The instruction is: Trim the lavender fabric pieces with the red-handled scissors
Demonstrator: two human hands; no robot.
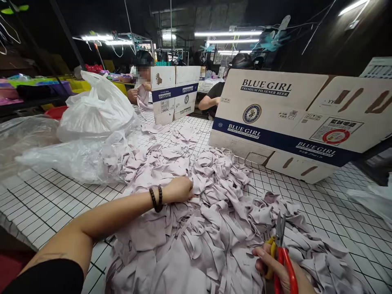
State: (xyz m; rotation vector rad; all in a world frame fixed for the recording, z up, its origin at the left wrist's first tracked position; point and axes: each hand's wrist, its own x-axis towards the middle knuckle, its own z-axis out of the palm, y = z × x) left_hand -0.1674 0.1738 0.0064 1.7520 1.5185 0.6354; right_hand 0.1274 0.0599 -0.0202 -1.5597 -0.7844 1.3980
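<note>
A large heap of pale pinkish-grey fabric pieces (214,220) covers the middle of the table. My left hand (180,189), with dark beads at the wrist, reaches onto the heap with its fingers closed on the fabric; the fingertips are partly hidden. At the lower right, my right hand (275,267) holds scissors (280,234) with red handles, blades pointing up and slightly parted. Something yellow (270,257) is also in that hand beside the scissors, its shape partly covered by the fingers.
Plastic bags (94,110) lie at the left of the checked tabletop (39,204). A large printed carton (275,118) stands at the right, a smaller carton (174,92) farther back. Two people sit across the table; one holds fabric. Clear plastic lies at the right edge.
</note>
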